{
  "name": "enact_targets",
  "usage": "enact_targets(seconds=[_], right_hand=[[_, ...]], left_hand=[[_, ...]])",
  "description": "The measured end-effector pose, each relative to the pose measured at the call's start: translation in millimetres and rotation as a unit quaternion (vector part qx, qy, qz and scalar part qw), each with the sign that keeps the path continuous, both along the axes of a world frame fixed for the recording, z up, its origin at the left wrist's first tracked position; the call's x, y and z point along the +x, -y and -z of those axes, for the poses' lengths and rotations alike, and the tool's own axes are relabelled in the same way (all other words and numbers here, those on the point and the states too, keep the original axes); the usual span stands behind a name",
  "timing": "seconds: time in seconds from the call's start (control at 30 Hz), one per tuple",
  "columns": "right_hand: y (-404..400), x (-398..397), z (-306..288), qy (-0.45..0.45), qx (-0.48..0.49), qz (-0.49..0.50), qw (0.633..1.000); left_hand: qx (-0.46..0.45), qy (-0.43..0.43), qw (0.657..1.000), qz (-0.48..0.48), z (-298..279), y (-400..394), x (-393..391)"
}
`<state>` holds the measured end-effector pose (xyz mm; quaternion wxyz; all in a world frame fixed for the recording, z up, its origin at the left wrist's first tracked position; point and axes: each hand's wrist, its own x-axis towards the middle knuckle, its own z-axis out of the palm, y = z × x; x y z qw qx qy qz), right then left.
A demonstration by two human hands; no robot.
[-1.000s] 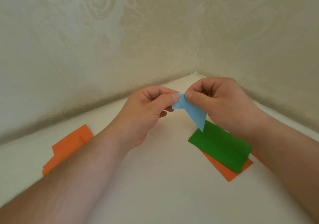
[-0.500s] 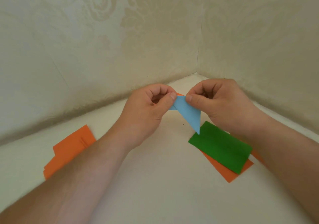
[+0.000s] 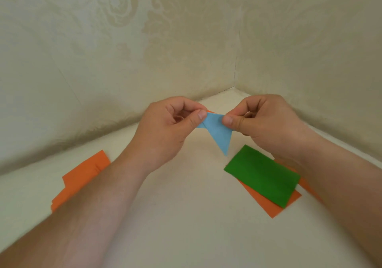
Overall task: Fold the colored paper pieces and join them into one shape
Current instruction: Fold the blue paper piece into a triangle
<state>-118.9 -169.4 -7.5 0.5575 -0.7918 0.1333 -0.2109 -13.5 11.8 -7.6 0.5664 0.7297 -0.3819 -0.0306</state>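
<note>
Both hands hold a folded light-blue paper piece (image 3: pixel 218 132) in the air above the table, its pointed tip hanging down. My left hand (image 3: pixel 165 129) pinches its upper left corner between thumb and fingers. My right hand (image 3: pixel 266 125) pinches its upper right edge the same way. A sliver of orange paper (image 3: pixel 210 112) shows just behind the blue piece at the left fingertips. A green folded rectangle (image 3: pixel 262 175) lies on the table under my right wrist, on top of an orange sheet (image 3: pixel 270 206).
More orange paper pieces (image 3: pixel 82 176) lie stacked on the table at the left, partly under my left forearm. Cream patterned walls (image 3: pixel 186 40) meet in a corner right behind the hands. The cream tabletop (image 3: pixel 186 216) runs toward me between my forearms.
The hands have moved slightly apart, and the blue piece now shows more of its face, spread wider between the two pinches. The papers on the table have not moved.
</note>
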Motion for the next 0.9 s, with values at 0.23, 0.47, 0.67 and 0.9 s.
enact_targets(seconds=[0.23,0.47,0.67,0.9], right_hand=[[0.9,-1.0,1.4,0.002,-0.021,-0.009,1.0],[-2.7,-8.2,-3.5,0.0,0.022,-0.145,0.989],[-9.1,-6.0,0.6,-0.048,0.13,-0.205,0.969],[-11.6,-6.8,1.3,-0.041,0.238,-0.241,0.94]], left_hand=[[0.017,0.07,0.997,-0.026,4.0,-2.2,3.9],[-0.035,0.062,0.997,-0.005,5.0,-0.8,3.8],[-0.049,-0.003,0.997,0.051,6.3,2.5,-2.8],[-0.048,-0.029,0.996,0.065,9.4,5.0,-9.6]])
